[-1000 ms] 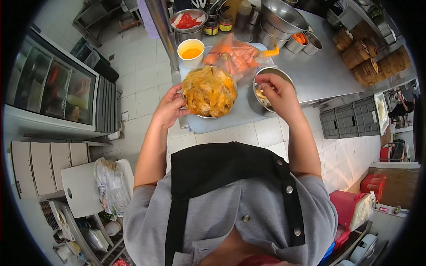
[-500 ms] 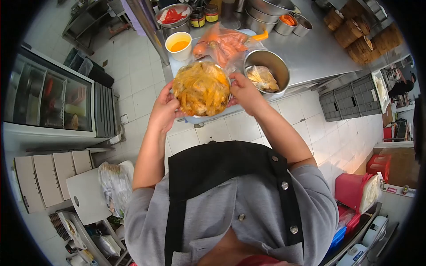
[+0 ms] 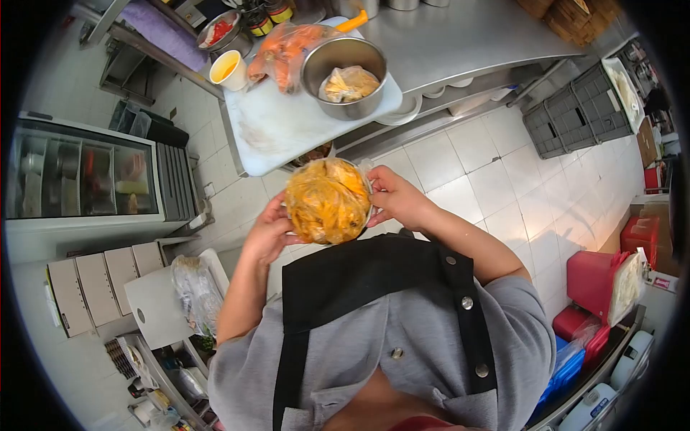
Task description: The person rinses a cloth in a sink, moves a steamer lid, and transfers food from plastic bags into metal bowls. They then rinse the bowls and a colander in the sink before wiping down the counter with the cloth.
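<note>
A round metal bowl [image 3: 370,215] hangs in front of my apron, below the counter's edge. Heaped in it is yellow-orange food under clear plastic [image 3: 327,200]; what food it is I cannot make out. My left hand [image 3: 273,227] grips the bowl's left side, and my right hand [image 3: 394,195] pinches the rim on the right. On the counter, a white cutting board [image 3: 269,133] bears a steel pot [image 3: 352,109] with a plastic-wrapped yellowish bundle [image 3: 350,84] inside. Behind it lie a bag of carrots [image 3: 286,52] and a yellow handle [image 3: 352,20].
A white cup of orange liquid [image 3: 224,75] stands at the board's back left corner. Another container [image 3: 316,153] shows partly beneath the board. A glass-door fridge [image 3: 83,172] is at the left, a grey crate [image 3: 575,111] at the right. Tiled floor [image 3: 460,158] lies between.
Both hands have carried the bowl back from over the cutting board toward my body. The view has shifted, so the board, pot and carrots now appear further left.
</note>
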`<state>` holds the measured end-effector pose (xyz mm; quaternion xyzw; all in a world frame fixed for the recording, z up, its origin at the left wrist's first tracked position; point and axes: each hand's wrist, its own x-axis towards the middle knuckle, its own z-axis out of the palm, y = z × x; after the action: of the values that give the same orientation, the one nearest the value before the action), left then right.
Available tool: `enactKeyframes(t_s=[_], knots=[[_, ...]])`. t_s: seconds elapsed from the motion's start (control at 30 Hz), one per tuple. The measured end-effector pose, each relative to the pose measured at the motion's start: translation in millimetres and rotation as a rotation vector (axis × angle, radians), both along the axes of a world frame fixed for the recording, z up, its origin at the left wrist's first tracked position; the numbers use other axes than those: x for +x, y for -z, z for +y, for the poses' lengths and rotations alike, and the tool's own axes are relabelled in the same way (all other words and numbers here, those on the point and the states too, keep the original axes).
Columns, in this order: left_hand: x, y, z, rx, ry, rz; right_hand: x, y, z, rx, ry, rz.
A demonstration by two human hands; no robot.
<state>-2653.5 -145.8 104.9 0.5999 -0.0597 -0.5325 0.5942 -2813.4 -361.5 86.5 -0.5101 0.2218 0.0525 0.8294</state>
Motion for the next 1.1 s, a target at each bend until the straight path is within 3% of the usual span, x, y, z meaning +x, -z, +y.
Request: enactKeyframes(t_s=[0.2,0.37,0.7,0.77,0.8,0.83,0.9,0.97,1.0,1.1], knots=[[-24.1,118.1,-52.2,0.061,-0.022,0.295,-16.2,98.1,-36.8,-0.068,0.114,0.263],[2.3,208.5,-108.7,0.134,-0.081,0.3,11.8,170.9,-71.8,-0.082,0.226,0.409],[71.1,272.0,-193.7,0.127,-0.221,0.192,112.7,265.3,-139.7,-0.104,0.381,0.383],[74.4,269.5,-205.8,0.129,-0.343,0.217,128.3,272.4,-144.2,-0.138,0.381,0.384],[75.7,280.7,-211.4,-0.056,-0.493,0.335,133.7,275.4,-145.5,-0.104,0.402,0.35],[78.0,291.2,-216.6,-0.066,-0.518,0.333,137.2,278.3,-145.1,-0.069,0.421,0.318],[80.5,298.3,-223.4,-0.035,-0.505,0.269,144.4,261.3,-140.1,0.015,0.415,0.285],[84.3,305.4,-221.6,-0.015,-0.458,0.199,151.4,264.3,-130.9,0.017,0.611,-0.079],[87.0,307.8,-219.0,-0.007,-0.423,0.158,149.9,249.7,-124.0,0.1,0.609,-0.04],[83.8,318.4,-201.2,0.013,-0.297,0.004,140.2,297.7,-118.5,0.207,0.614,0.11]])
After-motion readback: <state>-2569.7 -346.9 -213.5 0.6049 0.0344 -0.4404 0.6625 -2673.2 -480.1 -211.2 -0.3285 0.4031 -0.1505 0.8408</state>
